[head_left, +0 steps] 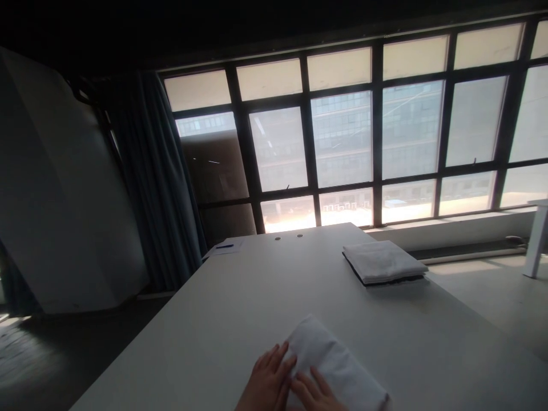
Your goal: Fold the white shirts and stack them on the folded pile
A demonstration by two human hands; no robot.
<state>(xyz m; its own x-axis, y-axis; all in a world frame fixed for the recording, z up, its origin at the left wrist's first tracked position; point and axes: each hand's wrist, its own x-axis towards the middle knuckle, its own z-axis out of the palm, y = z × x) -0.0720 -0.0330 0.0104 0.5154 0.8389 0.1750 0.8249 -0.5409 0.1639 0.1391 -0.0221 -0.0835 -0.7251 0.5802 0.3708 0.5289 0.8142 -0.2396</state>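
A folded white cloth point(331, 359) lies on the white table point(240, 319) at the bottom of the view, turned at an angle. My left hand point(270, 374) rests along its left edge, fingers stretched out and touching the fabric. Close beside it, my right hand point(314, 391) lies on the cloth with its fingers extended and slightly apart. Neither hand grips anything that I can see. The near end of the cloth is partly hidden by my right hand and cut off by the frame.
A stack of folded white cloth point(383, 261) with a dark layer beneath sits near the table's right edge. At the far left corner is paper point(233, 244) with a blue pen point(224, 246) on it. A dark curtain point(158, 188) and windows point(342, 142) stand beyond.
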